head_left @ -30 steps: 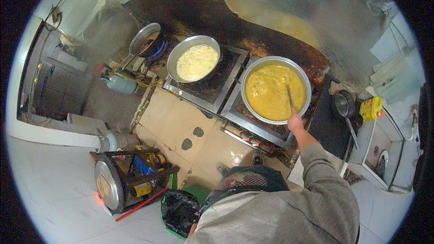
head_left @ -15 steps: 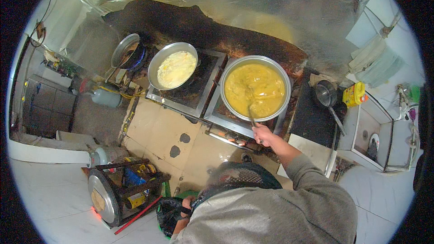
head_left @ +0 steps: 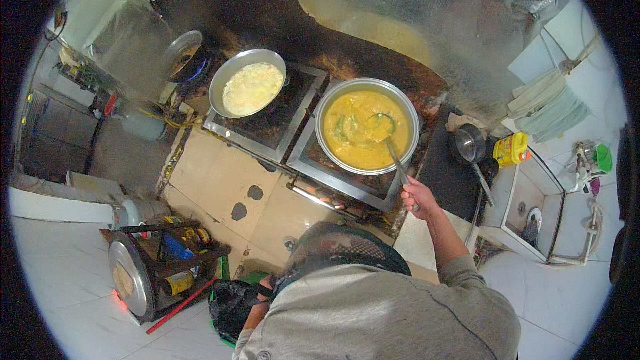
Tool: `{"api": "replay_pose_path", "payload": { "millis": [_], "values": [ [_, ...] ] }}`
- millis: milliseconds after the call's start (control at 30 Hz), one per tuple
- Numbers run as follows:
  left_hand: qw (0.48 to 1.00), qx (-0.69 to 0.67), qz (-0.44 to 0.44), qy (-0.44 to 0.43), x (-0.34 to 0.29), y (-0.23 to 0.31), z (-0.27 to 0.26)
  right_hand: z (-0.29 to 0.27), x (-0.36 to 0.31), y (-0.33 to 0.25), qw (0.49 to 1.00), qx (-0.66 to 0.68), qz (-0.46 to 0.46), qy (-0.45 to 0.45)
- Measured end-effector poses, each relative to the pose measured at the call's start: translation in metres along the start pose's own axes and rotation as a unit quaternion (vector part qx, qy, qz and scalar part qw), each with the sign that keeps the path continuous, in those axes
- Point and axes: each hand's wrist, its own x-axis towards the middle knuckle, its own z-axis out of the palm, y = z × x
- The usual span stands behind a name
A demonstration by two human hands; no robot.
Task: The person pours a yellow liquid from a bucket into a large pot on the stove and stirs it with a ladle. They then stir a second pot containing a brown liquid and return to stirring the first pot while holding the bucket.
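Observation:
My right hand [head_left: 418, 199] is closed round the handle of a metal ladle [head_left: 399, 163]. The ladle's bowl is dipped at the surface of a yellow-orange stew [head_left: 353, 135] with green bits in it. This fills a wide silver pot [head_left: 320, 149] on the right-hand burner. Low by my body, my left hand [head_left: 264, 291] is beside a black plastic bag [head_left: 230, 310]; its fingers are mostly hidden, so whether it grips the bag is unclear. To the left of the stew pot, a silver pan [head_left: 217, 93] with a pale yellow-white mixture sits tilted on another burner.
A small pan [head_left: 185, 43] stands over a blue flame at far left. Right of the stove are a saucepan [head_left: 469, 143], a yellow jug [head_left: 511, 149] and a sink [head_left: 531, 208]. A dark rack [head_left: 180, 253] with a round metal lid stands on the floor at lower left.
My right hand has moved right and slightly up with the ladle. The ladle's bowl has moved from near the pot's front edge toward its middle right, and its bowl now shows.

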Motion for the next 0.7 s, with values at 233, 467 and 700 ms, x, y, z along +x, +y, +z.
{"api": "replay_pose_path", "payload": {
  "millis": [233,467,700],
  "values": [
    [1.0,-0.007,-0.005,-0.022,0.001,0.001,0.007,0.006,-0.038,-0.033,0.989,-0.122,-0.056,0.06],
    [0.999,-0.019,0.027,-0.018,0.021,0.012,-0.003,0.005,-0.074,-0.061,0.921,-0.359,-0.073,0.131],
    [0.989,-0.1,0.107,0.017,0.031,0.029,-0.004,0.007,-0.085,-0.072,0.743,-0.645,-0.034,0.173]
  ]
}}
